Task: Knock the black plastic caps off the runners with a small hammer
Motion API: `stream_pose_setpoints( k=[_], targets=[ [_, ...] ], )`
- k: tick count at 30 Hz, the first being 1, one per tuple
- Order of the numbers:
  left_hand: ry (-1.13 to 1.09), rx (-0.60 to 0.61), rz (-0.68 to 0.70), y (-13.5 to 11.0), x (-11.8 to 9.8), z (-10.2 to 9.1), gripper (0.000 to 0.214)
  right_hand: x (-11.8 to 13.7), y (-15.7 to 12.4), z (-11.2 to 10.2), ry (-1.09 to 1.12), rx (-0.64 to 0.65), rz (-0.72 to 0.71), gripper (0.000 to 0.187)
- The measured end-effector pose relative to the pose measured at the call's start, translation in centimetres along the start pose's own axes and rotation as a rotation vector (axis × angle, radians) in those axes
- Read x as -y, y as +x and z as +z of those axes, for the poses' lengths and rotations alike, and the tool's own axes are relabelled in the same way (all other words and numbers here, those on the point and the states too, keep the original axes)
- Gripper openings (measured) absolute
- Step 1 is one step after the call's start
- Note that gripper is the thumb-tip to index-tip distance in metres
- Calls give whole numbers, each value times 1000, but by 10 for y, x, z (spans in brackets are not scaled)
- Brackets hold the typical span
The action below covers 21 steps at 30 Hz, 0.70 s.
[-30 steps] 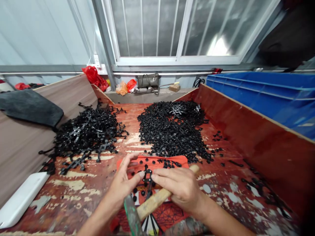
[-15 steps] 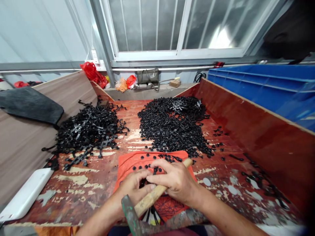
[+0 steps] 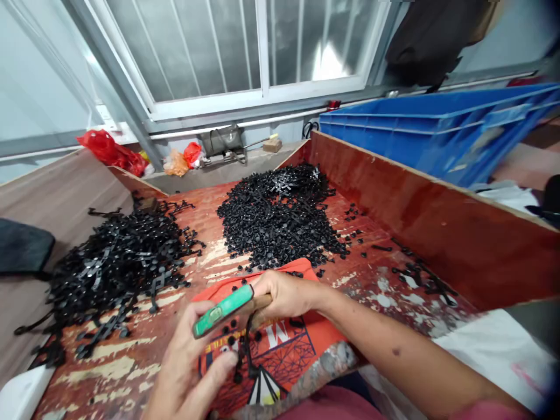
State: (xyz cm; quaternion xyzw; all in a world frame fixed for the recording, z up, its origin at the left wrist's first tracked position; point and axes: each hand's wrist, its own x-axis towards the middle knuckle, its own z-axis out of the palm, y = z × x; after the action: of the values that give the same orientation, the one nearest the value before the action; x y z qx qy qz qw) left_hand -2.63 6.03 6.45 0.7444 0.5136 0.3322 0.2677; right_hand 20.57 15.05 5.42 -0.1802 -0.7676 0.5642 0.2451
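Note:
In my right hand (image 3: 284, 294) is a hammer, its wooden handle (image 3: 258, 304) gripped close to the green head (image 3: 223, 312). The head points left, above a red printed cloth (image 3: 306, 332). My left hand (image 3: 186, 356) is left of the cloth, thumb and fingers apart, some fingertips behind the hammer head. By its thumb lie small round black pieces (image 3: 237, 373). A thin black strip with rounded ends (image 3: 250, 347) is below my right fingers; whether they touch it I cannot tell.
A heap of small black parts (image 3: 275, 224) lies beyond the cloth, and a pile of black strips (image 3: 122, 256) at the left. A red-brown board (image 3: 415, 216) walls the right side, with a blue crate (image 3: 394, 134) behind it. A white box-like object (image 3: 26, 391) lies front left.
The view has swung to the right. The hammer's head has risen from near the table's front edge to above the cloth. My hands, close together before, have moved apart.

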Motion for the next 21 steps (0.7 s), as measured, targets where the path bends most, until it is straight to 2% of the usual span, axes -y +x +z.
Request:
stream_pose_setpoints(
  k=[4,7,9,11,13,15,18,21],
  targets=[
    [-48,102,39,9,-27,0,23,8,6,-2,75,97,26,37],
    [-4,161,87,13,-37,-2,18,16,8,-2,99,114,49,37],
    [39,186,116,14,-35,-7,18,19,6,-3,93,62,87,33],
    [50,150,87,13,-28,-14,21,22,0,-4,65,-51,147,24],
    [2,49,-37,11,-16,-20,26,24,-9,-6,28,-187,209,17],
    [-97,22,-215,7,-3,-24,30,24,-22,-7,0,-291,258,16],
    [-314,100,-443,-2,16,-20,33,19,-42,-4,-8,-344,311,16],
    [-463,159,-566,-10,27,-10,34,10,-61,6,63,-346,373,28]
  ],
)
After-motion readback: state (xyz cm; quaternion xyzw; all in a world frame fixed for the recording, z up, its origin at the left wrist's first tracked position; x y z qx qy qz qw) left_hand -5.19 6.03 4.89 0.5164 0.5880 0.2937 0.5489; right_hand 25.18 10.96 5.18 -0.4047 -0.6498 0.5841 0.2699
